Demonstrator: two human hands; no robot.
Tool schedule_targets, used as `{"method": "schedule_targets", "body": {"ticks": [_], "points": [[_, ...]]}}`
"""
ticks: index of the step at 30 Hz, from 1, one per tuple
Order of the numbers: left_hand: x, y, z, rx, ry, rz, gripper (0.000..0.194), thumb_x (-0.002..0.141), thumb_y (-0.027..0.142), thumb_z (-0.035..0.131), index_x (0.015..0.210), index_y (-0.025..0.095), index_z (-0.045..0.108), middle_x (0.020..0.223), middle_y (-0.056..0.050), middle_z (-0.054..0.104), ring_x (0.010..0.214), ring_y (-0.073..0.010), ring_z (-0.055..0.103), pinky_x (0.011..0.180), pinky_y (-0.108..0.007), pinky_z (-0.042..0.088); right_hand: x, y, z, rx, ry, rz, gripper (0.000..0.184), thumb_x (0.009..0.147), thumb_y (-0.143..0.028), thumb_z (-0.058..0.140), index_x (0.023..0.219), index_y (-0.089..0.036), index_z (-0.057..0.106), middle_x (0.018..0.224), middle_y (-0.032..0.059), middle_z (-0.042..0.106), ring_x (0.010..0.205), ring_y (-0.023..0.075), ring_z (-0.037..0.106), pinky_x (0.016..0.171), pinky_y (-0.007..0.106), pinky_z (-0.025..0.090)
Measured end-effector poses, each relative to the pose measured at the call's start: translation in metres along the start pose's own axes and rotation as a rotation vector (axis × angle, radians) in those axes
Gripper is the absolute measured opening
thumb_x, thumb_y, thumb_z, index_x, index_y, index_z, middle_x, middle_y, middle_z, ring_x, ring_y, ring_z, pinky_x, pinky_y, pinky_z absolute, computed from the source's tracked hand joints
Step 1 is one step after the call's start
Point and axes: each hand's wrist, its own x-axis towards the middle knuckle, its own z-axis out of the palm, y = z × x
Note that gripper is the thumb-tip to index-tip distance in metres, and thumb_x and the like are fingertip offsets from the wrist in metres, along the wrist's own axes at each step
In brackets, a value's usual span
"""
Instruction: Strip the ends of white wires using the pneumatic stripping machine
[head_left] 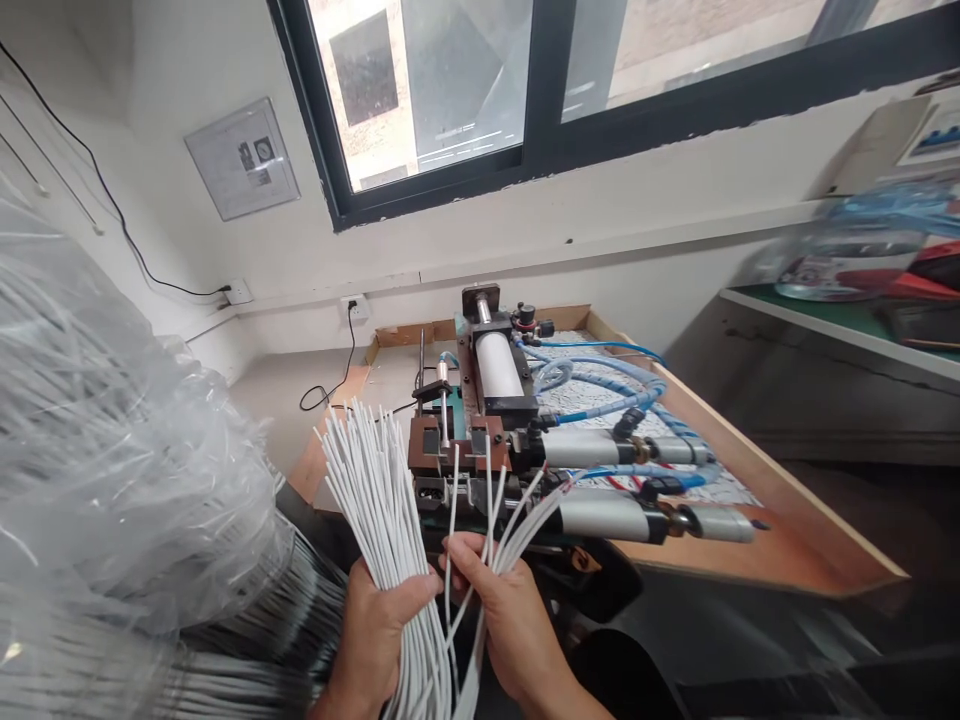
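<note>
My left hand [381, 622] is wrapped round a thick bundle of white cables [379, 500], whose cut ends fan out upward. Beside it, my right hand [506, 610] grips a smaller group of white cables [517, 535] that leans to the right. A few single strands stand apart between the two groups, one of them at the right thumb and fingertips. Some ends in the right-hand group show thin coloured wire tips. Just beyond both hands sits a pneumatic machine [499, 365] with metal cylinders and brown clamp blocks [427, 455].
Plastic-wrapped cable bundles [225, 520] are stacked close on my left. A wooden-rimmed tray [750, 470] surrounds the machine, with blue air hoses [607, 385] looping inside it. On the right, a shelf [847, 325] carries a large plastic bottle [847, 250]. A window [450, 90] is above.
</note>
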Motion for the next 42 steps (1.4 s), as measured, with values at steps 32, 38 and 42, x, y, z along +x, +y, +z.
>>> {"method": "schedule_targets", "body": {"ticks": [32, 38, 42], "points": [[-0.005, -0.009, -0.007, -0.092, 0.046, -0.049, 0.014, 0.052, 0.012, 0.070, 0.064, 0.011, 0.063, 0.056, -0.002, 0.063, 0.052, -0.0149, 0.057, 0.054, -0.027, 0.046, -0.022, 0.006, -0.013, -0.089, 0.026, 0.112, 0.031, 0.065, -0.039, 0.062, 0.051, -0.013, 0.055, 0.037, -0.0053, 0.040, 0.038, 0.0060, 0.032, 0.042, 0.020, 0.024], [-0.004, -0.009, -0.005, -0.063, 0.039, -0.012, 0.013, 0.053, 0.011, 0.069, 0.065, 0.011, 0.063, 0.055, -0.001, 0.062, 0.050, -0.0129, 0.055, 0.052, -0.026, 0.045, -0.014, 0.003, -0.014, -0.076, -0.030, 0.160, 0.028, 0.062, -0.037, 0.065, 0.050, -0.014, 0.054, 0.040, -0.0056, 0.040, 0.039, 0.0060, 0.031, 0.041, 0.020, 0.023], [-0.004, -0.008, -0.004, -0.037, 0.007, 0.027, 0.013, 0.053, 0.010, 0.069, 0.065, 0.012, 0.063, 0.055, 0.000, 0.063, 0.051, -0.0122, 0.053, 0.053, -0.025, 0.044, -0.005, 0.004, -0.010, -0.047, -0.129, 0.212, 0.025, 0.061, -0.037, 0.066, 0.068, -0.014, 0.062, 0.044, -0.0066, 0.040, 0.041, 0.0061, 0.029, 0.041, 0.020, 0.022]]}}
